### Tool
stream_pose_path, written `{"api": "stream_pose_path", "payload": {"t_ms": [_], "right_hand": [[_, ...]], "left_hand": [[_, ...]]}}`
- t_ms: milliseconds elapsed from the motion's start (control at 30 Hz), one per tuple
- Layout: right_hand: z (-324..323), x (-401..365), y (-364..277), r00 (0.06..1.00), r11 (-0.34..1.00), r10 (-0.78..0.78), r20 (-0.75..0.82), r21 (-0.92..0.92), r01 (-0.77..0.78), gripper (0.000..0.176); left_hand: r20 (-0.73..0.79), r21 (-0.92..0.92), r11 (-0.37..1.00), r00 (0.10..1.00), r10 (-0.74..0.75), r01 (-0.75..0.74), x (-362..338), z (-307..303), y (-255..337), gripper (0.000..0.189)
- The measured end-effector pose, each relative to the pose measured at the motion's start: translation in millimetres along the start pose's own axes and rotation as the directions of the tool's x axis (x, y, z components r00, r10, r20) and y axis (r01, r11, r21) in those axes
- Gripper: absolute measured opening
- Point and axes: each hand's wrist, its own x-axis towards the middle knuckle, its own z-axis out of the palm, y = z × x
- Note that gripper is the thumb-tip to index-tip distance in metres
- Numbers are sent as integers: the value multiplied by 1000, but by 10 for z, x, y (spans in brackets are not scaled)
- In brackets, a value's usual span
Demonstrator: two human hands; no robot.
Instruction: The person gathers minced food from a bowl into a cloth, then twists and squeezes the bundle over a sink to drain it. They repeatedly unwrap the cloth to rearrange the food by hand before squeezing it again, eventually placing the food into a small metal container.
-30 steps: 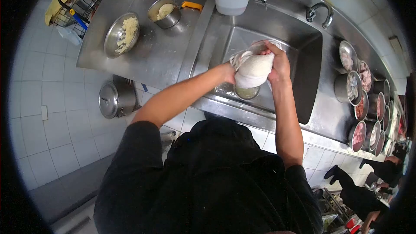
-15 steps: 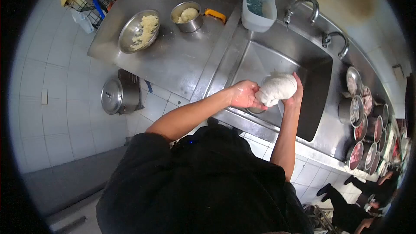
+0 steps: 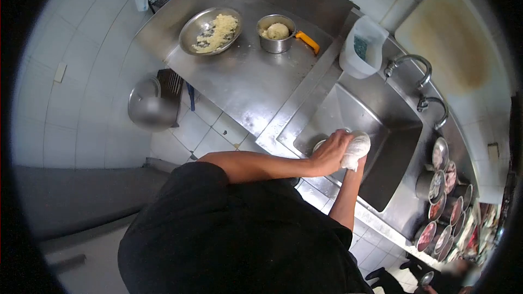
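Over the near-left part of the steel sink (image 3: 376, 92), both hands are on a wet-looking white cloth bundle (image 3: 358, 147). My left hand (image 3: 329, 155) is closed on the bundle's left side, fingers wrapped round it. Beneath and behind the cloth is my right hand (image 3: 362, 165), with most of its fingers hidden; it supports the bundle from the right. What is inside the cloth cannot be seen. A round rim (image 3: 319, 145) shows partly in the sink beside my left hand.
On the steel counter stand a wide bowl (image 3: 188, 41) with pale crumbly food, a small pot (image 3: 276, 47) holding a pale lump, and an orange handle (image 3: 308, 42). A white plastic container (image 3: 359, 68), two taps (image 3: 417, 62) and several metal pots (image 3: 430, 185) border the sink. People are at lower right.
My left hand has gone from an open palm beside the bundle to a grip round it. The bundle looks more compact and upright. The camera view has shifted and turned.
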Motion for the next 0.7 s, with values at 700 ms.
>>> {"api": "stream_pose_path", "payload": {"t_ms": [700], "right_hand": [[1071, 37, 31, 981, 616, -174, 82, -769, 173, 38]], "left_hand": [[236, 155, 457, 482, 844, -876, 837, -535, -243, 36]]}}
